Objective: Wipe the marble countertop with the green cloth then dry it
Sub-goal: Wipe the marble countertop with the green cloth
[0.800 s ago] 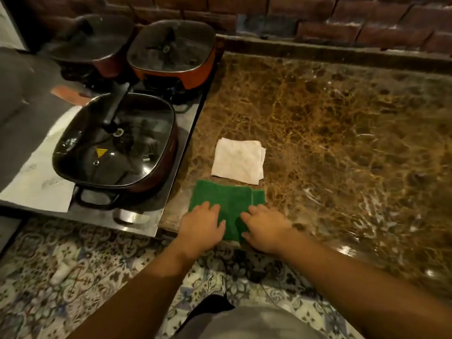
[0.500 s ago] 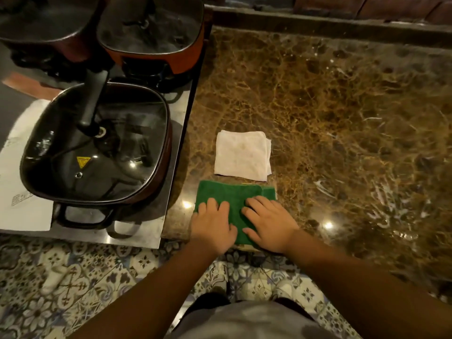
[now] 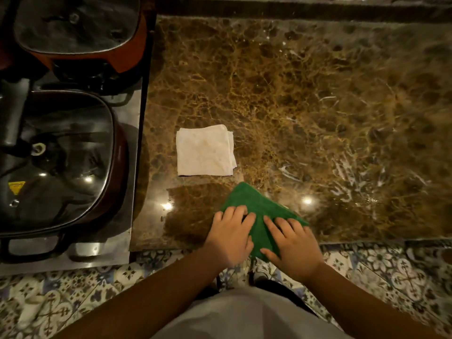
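The folded green cloth (image 3: pixel 254 206) lies turned at an angle on the brown marble countertop (image 3: pixel 305 106), close to its front edge. My left hand (image 3: pixel 231 234) presses flat on the cloth's left part. My right hand (image 3: pixel 291 243) presses flat on its right part, fingers spread. A folded white cloth (image 3: pixel 205 150) lies just behind the green one, apart from it. A darker, wet-looking patch of marble (image 3: pixel 190 211) shows to the left of the green cloth.
Left of the counter a stove holds a dark square pan with a glass lid (image 3: pixel 56 162) and an orange pot with a lid (image 3: pixel 80 30) behind it. Patterned floor tiles (image 3: pixel 391 272) lie below the counter's front edge. A raised ledge (image 3: pixel 293 6) runs along the back.
Both hands have slid the green cloth to the right and turned it, leaving a darker patch where it lay. The camera has tilted down toward the counter.
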